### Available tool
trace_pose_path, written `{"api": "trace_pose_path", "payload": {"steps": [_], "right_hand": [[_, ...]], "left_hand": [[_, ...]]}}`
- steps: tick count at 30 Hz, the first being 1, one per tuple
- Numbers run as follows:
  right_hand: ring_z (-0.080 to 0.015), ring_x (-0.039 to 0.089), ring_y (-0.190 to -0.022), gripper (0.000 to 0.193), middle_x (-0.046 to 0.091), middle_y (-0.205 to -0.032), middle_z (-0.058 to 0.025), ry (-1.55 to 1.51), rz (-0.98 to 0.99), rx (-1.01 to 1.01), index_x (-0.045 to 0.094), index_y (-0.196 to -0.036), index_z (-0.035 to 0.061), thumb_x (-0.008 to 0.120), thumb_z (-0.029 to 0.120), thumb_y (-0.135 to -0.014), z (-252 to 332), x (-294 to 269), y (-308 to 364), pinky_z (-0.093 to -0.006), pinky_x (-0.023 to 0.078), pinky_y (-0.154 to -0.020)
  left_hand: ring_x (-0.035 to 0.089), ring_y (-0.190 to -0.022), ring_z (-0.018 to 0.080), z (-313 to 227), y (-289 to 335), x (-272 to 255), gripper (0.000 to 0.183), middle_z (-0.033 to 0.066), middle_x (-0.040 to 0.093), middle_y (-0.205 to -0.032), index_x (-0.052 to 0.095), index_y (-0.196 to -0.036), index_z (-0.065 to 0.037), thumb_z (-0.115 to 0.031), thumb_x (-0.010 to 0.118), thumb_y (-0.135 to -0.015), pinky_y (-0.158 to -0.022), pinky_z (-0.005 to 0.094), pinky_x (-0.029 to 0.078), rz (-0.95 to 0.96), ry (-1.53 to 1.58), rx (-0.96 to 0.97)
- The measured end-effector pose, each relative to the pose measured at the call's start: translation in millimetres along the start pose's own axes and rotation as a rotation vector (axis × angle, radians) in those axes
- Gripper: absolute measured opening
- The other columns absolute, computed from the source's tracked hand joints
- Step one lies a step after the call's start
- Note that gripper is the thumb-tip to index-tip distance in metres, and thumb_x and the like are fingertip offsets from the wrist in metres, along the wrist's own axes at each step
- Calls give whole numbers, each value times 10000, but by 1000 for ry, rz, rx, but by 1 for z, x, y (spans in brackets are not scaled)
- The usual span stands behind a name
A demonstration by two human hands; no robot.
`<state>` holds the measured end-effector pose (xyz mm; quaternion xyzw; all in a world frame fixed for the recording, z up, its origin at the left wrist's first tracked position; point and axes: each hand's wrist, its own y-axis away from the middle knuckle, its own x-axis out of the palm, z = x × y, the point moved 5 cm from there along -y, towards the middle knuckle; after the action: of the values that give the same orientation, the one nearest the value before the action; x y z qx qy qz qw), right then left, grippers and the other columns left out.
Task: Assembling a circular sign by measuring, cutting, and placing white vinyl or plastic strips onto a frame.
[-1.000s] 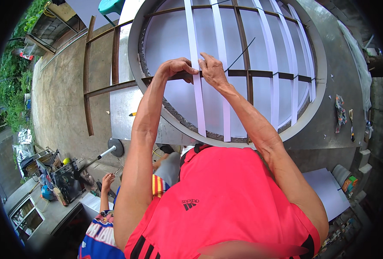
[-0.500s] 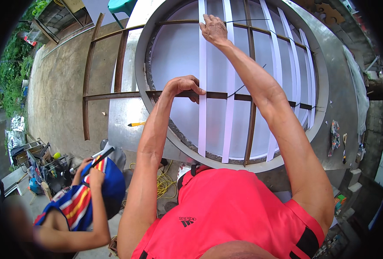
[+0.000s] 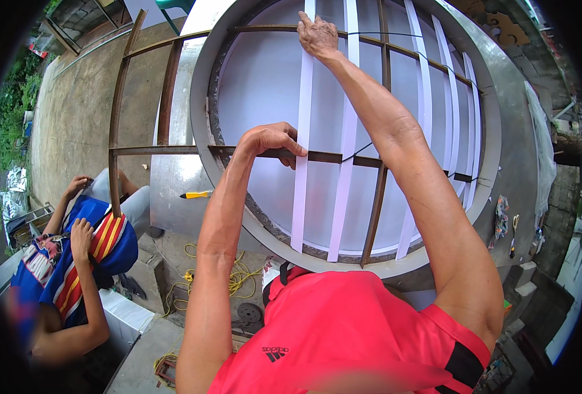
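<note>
One flat white strip (image 3: 304, 98) crosses two rusty brown metal bars (image 3: 324, 157) inside a round grey rim (image 3: 200, 85), open room along the strip's left edge. The left hand (image 3: 269, 138) pinches it against the lower bar; the right hand (image 3: 318, 36) touches it higher, grip unclear.

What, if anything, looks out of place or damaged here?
Yellow cord lies in an untidy, loose tangle on the ground. A black tie has a long end jutting across the gap between white strips, seemingly untrimmed. No clear damage shows.
</note>
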<state>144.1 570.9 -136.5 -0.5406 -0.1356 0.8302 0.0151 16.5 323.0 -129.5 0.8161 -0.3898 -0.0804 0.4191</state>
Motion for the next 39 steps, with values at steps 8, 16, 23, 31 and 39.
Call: {"api": "trace_pose_path", "payload": {"steps": [8, 16, 23, 31, 39], "right_hand": [[-345, 643, -1035, 454, 668, -1094, -219, -9, -46, -13, 563, -1384, 206, 389, 372, -998, 5, -7, 2, -480, 399, -968], [-319, 693, -773, 346, 697, -796, -169, 11, -28, 95, 627, -1207, 83, 459, 290, -986, -4, -8, -8, -463, 482, -822], [-347, 697, -777, 305, 709, -827, -185, -53, 99, -58, 663, -1098, 31, 505, 257, -969, -32, 8, -8, -465, 528, -763], [-350, 693, -786, 302, 706, -848, -193, -53, 153, -200, 650, -1116, 21, 512, 245, -967, -36, 26, -13, -464, 533, -758], [-354, 688, -796, 302, 703, -868, -201, -40, 155, -252, 637, -1133, 11, 519, 233, -965, -33, 29, -21, -463, 538, -754]], "left_hand": [[751, -774, 259, 2, -4, -2, 525, 234, 719, -888, 628, -1057, 138, -197, 857, -725, -708, 315, 619, -43, -23, 15], [748, -783, 257, 2, -3, -1, 513, 223, 722, -890, 636, -1029, 123, -233, 861, -737, -719, 320, 612, -16, -18, 12], [734, -740, 245, 6, -9, 0, 423, 170, 723, -876, 654, -1043, 79, -199, 830, -776, -638, 316, 586, 40, 25, 30], [704, -697, 216, -5, 2, 12, 745, 164, 689, -896, 600, -1172, 74, -447, 855, -705, -667, 321, 603, -187, -305, 285], [678, -616, 203, -18, 8, 18, 811, 128, 708, -771, 527, -1254, 88, -358, 855, -662, -562, 328, 560, -233, -389, 276]]}}
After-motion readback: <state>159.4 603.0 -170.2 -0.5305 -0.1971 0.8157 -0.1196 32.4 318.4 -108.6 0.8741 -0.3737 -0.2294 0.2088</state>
